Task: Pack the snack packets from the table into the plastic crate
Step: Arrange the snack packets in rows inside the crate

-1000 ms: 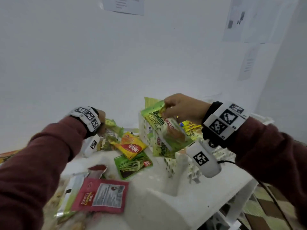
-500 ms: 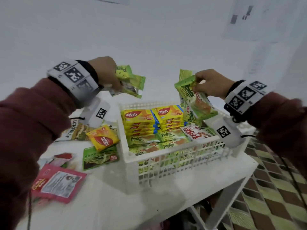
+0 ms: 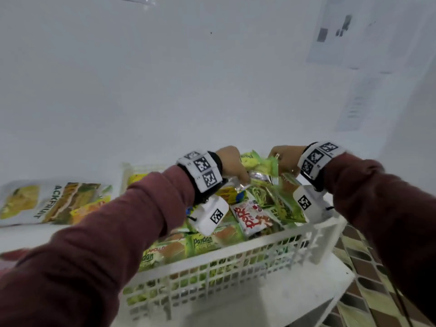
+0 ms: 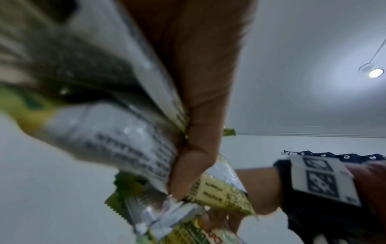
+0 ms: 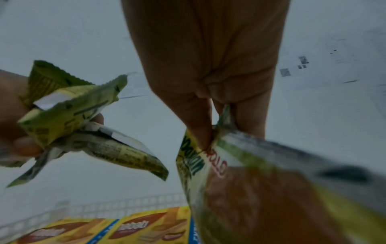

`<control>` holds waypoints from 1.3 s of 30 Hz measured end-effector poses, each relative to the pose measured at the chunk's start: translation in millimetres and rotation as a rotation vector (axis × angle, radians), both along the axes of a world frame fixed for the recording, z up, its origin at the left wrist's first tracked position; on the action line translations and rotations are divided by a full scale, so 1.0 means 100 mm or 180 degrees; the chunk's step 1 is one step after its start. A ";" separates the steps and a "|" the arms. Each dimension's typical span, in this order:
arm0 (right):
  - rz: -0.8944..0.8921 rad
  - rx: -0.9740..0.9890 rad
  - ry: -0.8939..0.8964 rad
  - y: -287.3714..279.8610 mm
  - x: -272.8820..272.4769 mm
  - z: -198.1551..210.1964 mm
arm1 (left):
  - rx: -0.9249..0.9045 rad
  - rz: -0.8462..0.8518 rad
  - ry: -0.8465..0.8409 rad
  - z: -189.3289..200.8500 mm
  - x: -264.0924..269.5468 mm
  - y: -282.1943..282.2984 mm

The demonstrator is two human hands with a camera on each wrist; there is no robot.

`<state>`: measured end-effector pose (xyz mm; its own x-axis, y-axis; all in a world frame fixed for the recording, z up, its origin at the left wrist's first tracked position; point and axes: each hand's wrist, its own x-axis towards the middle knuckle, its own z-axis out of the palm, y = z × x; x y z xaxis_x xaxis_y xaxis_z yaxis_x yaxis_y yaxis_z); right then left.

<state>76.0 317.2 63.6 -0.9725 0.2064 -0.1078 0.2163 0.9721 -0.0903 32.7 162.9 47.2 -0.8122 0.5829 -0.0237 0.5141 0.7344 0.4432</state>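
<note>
A white plastic crate (image 3: 236, 267) holds several rows of green pandan packets (image 3: 205, 241) and yellow nabati packets (image 5: 133, 229). My left hand (image 3: 232, 165) grips a bunch of small green packets (image 3: 258, 165) over the crate's far side; in the left wrist view the fingers (image 4: 198, 148) curl round the silver-backed packets (image 4: 117, 140). My right hand (image 3: 285, 159) is close beside it, thumb and fingers (image 5: 198, 118) pinching the top edge of a green pandan packet (image 5: 250, 181) that hangs down into the crate. The two bunches nearly touch.
A large jackfruit bag (image 3: 47, 201) and a yellow packet (image 3: 87, 208) lie on the white table (image 3: 283, 300) left of the crate. A red packet (image 3: 11, 256) shows at the left edge. A red-and-white packet (image 3: 250, 218) lies in the crate. Tiled floor (image 3: 368, 267) lies beyond the table's right edge.
My left hand lifted green packets off the table and carried them right, over the crate. My right hand lowered its packet toward the crate. The hands have come close together.
</note>
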 end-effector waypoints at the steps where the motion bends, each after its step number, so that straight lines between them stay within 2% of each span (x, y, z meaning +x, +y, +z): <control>1: -0.0017 -0.0002 -0.0132 0.04 -0.07 -0.02 | -0.0013 0.0006 -0.0131 -0.09 -0.04 0.09; 8: 0.0173 0.0425 -0.0890 0.22 -0.38 -0.17 | -0.0287 -0.0183 -0.0644 -0.56 -0.07 0.39; 12: 0.0511 0.0646 -0.0788 0.28 -0.51 -0.13 | -0.0360 -0.0213 -0.0854 -0.64 -0.13 0.40; 16: 0.1150 0.0442 -0.0576 0.19 -0.49 -0.05 | -0.0324 -0.0214 -0.0566 -0.49 -0.10 0.31; 19: 0.1543 0.0232 -0.0658 0.12 -0.49 -0.15 | -0.0690 -0.0252 -0.0348 -0.46 -0.08 0.24; 22: 0.1768 0.0345 -0.0799 0.02 -0.48 -0.34 | -0.1279 -0.0369 -0.0677 -0.56 -0.03 0.17; 24: 0.1851 0.0502 -0.0933 -0.03 -0.48 -0.48 | -0.1562 -0.0428 -0.1021 -0.67 0.02 0.14; 26: 0.1910 0.0680 -0.1052 -0.06 -0.47 -0.62 | -0.1747 -0.0526 -0.1104 -0.77 0.07 0.15; 30: 0.1905 0.0866 -0.1110 -0.09 -0.43 -0.78 | -0.1841 -0.0700 -0.0996 -0.86 0.14 0.19; 34: 0.1829 0.0783 -0.1081 -0.09 -0.42 -0.79 | -0.1721 -0.0705 -0.1050 -0.86 0.15 0.19; 39: 0.1799 0.0815 -0.1019 -0.11 -0.43 -0.83 | -0.1834 -0.0856 -0.0815 -0.88 0.18 0.25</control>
<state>33.2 306.7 -19.3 -0.8668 -0.2646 -0.4226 -0.3511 0.9257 0.1406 50.6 187.6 -40.7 -0.5683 0.6003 -0.5627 0.6428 0.7509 0.1518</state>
